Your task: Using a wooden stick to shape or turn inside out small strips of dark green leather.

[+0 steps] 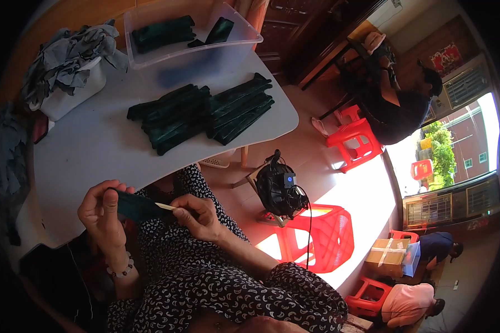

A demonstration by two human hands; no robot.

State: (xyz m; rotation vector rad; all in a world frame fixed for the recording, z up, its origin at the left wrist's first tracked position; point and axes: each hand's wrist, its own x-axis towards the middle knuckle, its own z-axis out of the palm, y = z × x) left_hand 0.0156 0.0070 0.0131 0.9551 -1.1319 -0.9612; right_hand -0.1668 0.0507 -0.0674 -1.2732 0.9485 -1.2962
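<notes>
My left hand (105,213) pinches one end of a dark green velvety cloth piece (136,206) above my lap, its thumb raised against the edge. In my right hand (199,217) is a pale, thin pointed stick (165,206), gripped between thumb and fingers; its tip points toward the cloth. Whether the tip touches the cloth I cannot tell. On the white table (89,147) in front lie two adjoining stacks of similar green velvet pieces, a left stack (172,119) and a right stack (240,108). Several more green pieces (164,33) sit in a clear plastic bin (197,55) behind them.
Grey cloth scraps (75,58) overflow a white basket (72,100) at the table's far left. A black bag (278,188) with a cable rests on a stool beside a red plastic stool (322,238). Other people sit to the right, near a cardboard box (387,255).
</notes>
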